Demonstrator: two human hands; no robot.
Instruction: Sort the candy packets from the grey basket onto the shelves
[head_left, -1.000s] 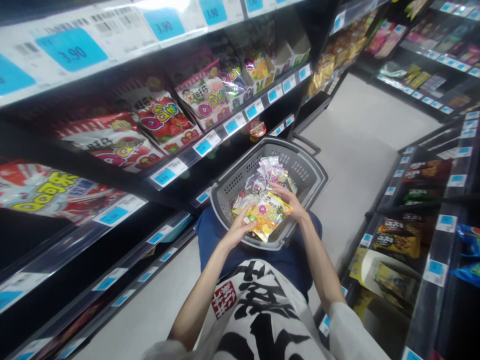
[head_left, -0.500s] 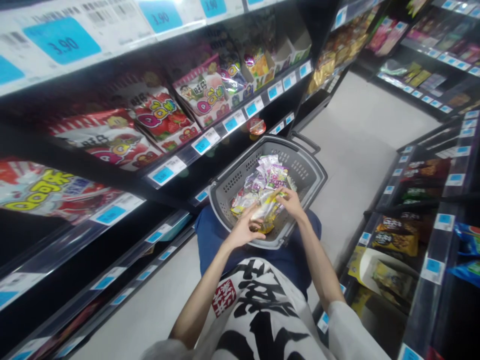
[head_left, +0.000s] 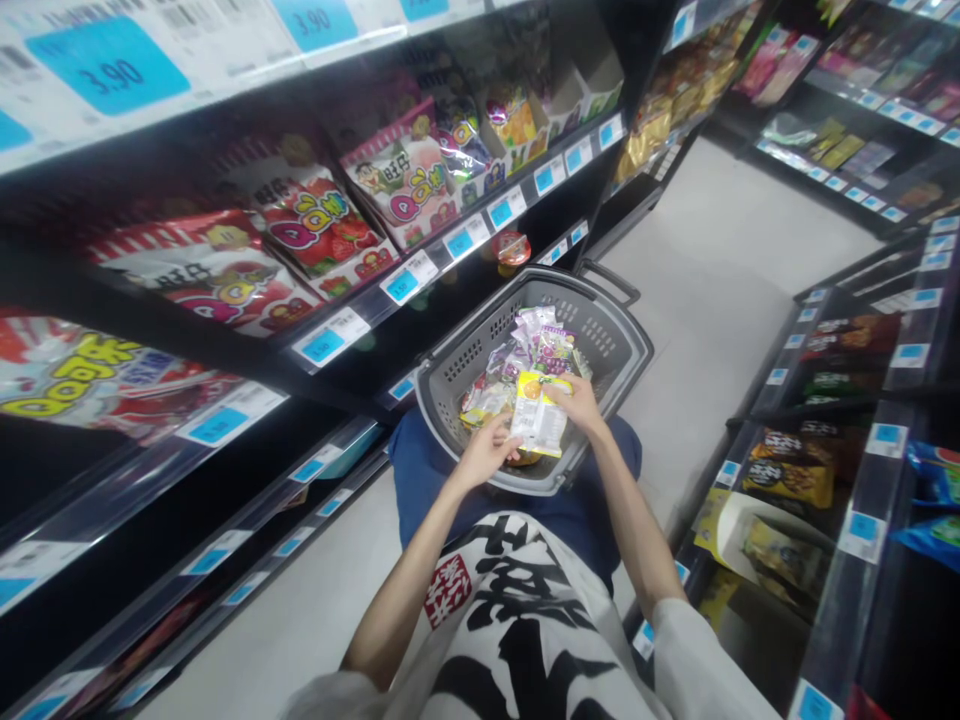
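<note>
A small yellow-and-white candy bag (head_left: 537,420) is held over the shopping basket, its printed back with a barcode facing up. My right hand (head_left: 580,402) grips the bag at its upper right edge. At its lower left edge, the fingers of my left hand (head_left: 484,456) close on the bag. Beneath lie several purple-and-white candy bags (head_left: 551,345), heaped in the grey plastic basket (head_left: 626,360). The basket rests at my knees, its handle folded out at the far side.
Shelves on the left hold red gummy candy bags (head_left: 311,225), pink ones (head_left: 405,180) and blue price tags (head_left: 326,340). A small red-lidded cup (head_left: 511,250) sits on a lower shelf near the basket. Snack shelves (head_left: 795,470) line the right; grey floor (head_left: 697,260) runs between.
The yellow-and-white bag has been turned from edge-on to lie with its back facing up. My left hand has shifted slightly and its fingers have closed in at the bag's edge.
</note>
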